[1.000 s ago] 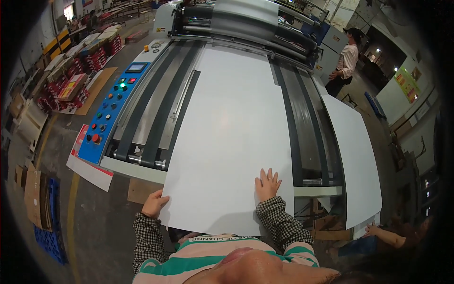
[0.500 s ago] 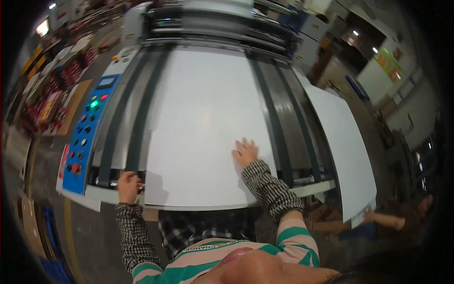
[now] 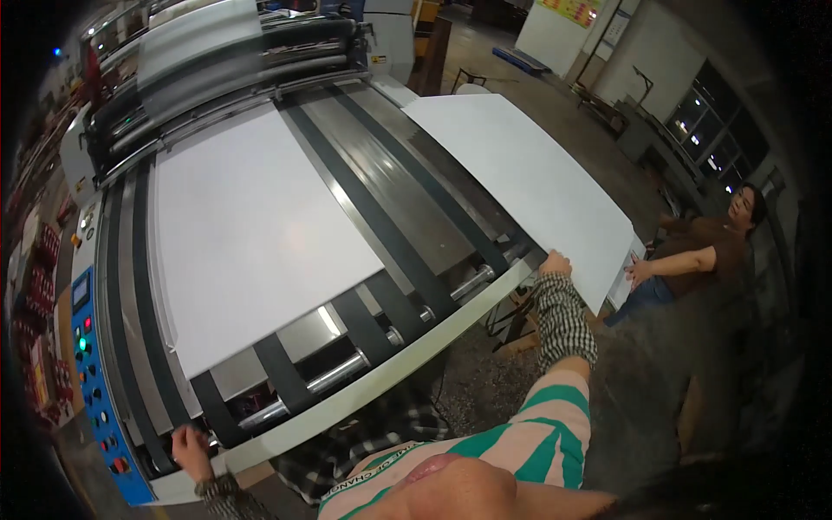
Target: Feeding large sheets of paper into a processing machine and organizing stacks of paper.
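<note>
Left grip [image 3: 191,451] and right grip [image 3: 555,263] well apart

Dark lettering [image 3: 373,469] across striped shirt [image 3: 548,433]

a co-worker [image 3: 702,238] in a brown top was at the right, below a dark paned window [image 3: 715,130] with bright spots. a yellow poster [image 3: 568,9] hung on the pale wall [image 3: 542,39] near a flat blue platform [image 3: 522,61], and red-sided stacks [image 3: 39,286] (rather blurred) lined the left edge.
</note>
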A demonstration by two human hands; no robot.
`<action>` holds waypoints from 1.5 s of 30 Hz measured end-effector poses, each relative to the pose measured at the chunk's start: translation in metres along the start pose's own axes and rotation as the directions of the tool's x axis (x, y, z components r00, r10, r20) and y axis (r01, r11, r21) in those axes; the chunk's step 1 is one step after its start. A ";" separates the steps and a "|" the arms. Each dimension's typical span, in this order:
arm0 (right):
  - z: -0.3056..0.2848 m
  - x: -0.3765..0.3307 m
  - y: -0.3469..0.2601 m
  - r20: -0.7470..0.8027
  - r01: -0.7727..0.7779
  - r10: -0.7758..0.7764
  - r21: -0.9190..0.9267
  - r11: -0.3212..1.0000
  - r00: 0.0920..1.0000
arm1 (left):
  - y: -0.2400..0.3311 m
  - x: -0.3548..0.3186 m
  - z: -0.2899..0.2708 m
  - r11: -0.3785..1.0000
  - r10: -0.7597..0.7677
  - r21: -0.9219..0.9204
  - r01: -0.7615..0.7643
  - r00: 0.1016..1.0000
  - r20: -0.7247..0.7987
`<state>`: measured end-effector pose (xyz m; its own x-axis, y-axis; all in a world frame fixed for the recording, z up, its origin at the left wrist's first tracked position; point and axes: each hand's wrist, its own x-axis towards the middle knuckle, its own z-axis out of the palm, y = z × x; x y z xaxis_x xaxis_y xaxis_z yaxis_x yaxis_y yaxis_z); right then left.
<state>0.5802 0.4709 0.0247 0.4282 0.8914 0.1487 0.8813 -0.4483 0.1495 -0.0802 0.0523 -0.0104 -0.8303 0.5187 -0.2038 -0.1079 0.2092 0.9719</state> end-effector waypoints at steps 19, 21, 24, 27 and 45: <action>-0.007 -0.304 -0.248 -0.487 0.560 -0.697 0.815 -0.147 0.526 | -0.013 -0.097 0.117 0.978 -0.186 0.002 0.208 0.870 0.458; 0.000 -0.283 -0.239 -0.543 0.706 -0.571 0.703 0.092 0.615 | -0.018 -0.100 0.084 0.972 -0.207 -0.048 0.230 0.935 0.288; -0.017 -0.280 -0.211 -0.245 0.674 -0.704 0.602 0.429 0.667 | -0.017 -0.111 0.050 0.959 -0.236 -0.104 0.264 0.945 0.227; -0.022 -0.285 -0.197 -0.102 0.694 -0.750 0.475 0.541 0.654 | -0.023 -0.124 0.033 0.940 -0.254 -0.164 0.300 0.933 0.256; -0.035 -0.252 -0.309 0.021 0.817 -0.894 0.397 0.418 0.447 | 0.005 -0.031 0.025 0.963 -0.253 -0.044 0.265 0.949 0.191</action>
<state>0.1926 0.3827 -0.0253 -0.5926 0.8007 -0.0882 0.7975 0.5677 -0.2044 -0.0412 0.0584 -0.0026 -0.6561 0.5973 -0.4612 -0.3484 0.3024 0.8872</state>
